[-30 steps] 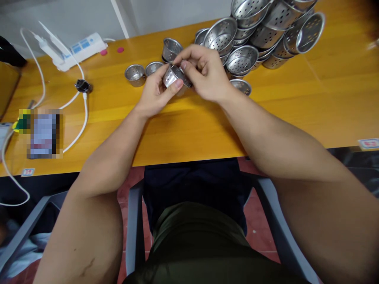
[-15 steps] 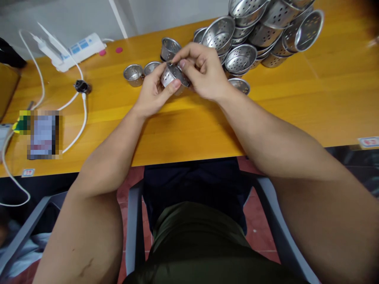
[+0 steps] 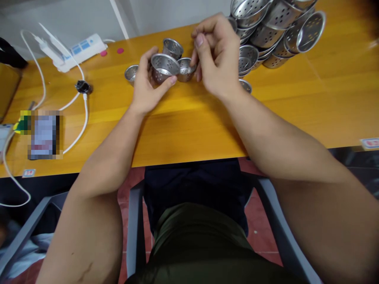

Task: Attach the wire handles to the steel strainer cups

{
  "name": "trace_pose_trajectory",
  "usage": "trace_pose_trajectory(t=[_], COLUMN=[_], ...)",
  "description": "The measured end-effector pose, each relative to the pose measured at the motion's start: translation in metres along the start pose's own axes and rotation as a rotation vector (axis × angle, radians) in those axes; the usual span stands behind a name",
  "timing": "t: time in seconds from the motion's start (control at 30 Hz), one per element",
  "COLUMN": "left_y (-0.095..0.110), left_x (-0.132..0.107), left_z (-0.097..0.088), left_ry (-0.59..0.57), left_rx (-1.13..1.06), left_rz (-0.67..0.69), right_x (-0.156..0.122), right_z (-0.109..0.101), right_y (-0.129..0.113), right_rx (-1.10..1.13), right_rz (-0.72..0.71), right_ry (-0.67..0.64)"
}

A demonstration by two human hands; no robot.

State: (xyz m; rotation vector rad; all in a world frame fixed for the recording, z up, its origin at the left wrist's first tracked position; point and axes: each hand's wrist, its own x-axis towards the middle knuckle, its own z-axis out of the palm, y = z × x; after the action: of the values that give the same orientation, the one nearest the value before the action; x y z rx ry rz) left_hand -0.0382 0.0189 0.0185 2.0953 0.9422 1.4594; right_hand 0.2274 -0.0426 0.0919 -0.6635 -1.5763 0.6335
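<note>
A small perforated metal cup is gripped at its side by my left hand, the thumb along its near side and its mouth tilted toward me. My right hand is raised to the right of it with loosely curled fingers spread apart; nothing shows in them. Between my hands stands another small cup, close to the right fingertips. Behind the held cup is a third small cup. One more cup stands to the left, partly hidden by my left hand.
A pile of larger perforated metal cups rises at the back right, partly behind my right hand. On the left lie a white power strip, white cables, a black plug and a blurred phone. The wooden table's front edge is near me.
My right hand has come away from the held cup, moving up and right. My left hand still holds the cup, now with its mouth turned more upward and shifted slightly left.
</note>
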Motion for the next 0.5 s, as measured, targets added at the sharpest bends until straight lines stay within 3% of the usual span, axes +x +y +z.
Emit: trace_pose_trajectory(t=[0.13, 0.2, 0.23, 0.27, 0.3, 0.33, 0.37, 0.4, 0.5], left_y=[-0.015, -0.032, -0.045, -0.061, -0.079, -0.099, -0.120, -0.141, -0.189], left_x=[0.012, 0.031, 0.042, 0.053, 0.062, 0.069, 0.072, 0.071, 0.048], left_z=[-0.005, -0.013, -0.021, -0.031, -0.044, -0.060, -0.078, -0.098, -0.155], left_ry=[0.179, 0.414, 0.572, 0.805, 0.906, 0.903, 1.007, 1.026, 0.817], left_rx=[0.066, 0.167, 0.231, 0.259, 0.333, 0.449, 0.537, 0.620, 0.567], left_rz=[0.253, 0.416, 0.503, 0.604, 0.640, 0.565, 0.548, 0.507, 0.238], right_x=[0.006, 0.006, 0.005, 0.004, 0.003, 0.002, 0.001, 0.000, -0.002], right_z=[-0.020, -0.024, -0.024, -0.024, -0.023, -0.023, -0.022, -0.022, -0.023], right_y=[0.009, 0.013, 0.016, 0.018, 0.021, 0.024, 0.026, 0.029, 0.036], right_rx=[-0.204, -0.311, -0.347, -0.374, -0.395, -0.412, -0.430, -0.442, -0.462], right_rz=[-0.038, -0.062, -0.067, -0.062, -0.049, -0.029, -0.003, 0.024, 0.081], right_ry=[-0.233, -0.392, -0.460, -0.530, -0.592, -0.649, -0.700, -0.734, -0.760])
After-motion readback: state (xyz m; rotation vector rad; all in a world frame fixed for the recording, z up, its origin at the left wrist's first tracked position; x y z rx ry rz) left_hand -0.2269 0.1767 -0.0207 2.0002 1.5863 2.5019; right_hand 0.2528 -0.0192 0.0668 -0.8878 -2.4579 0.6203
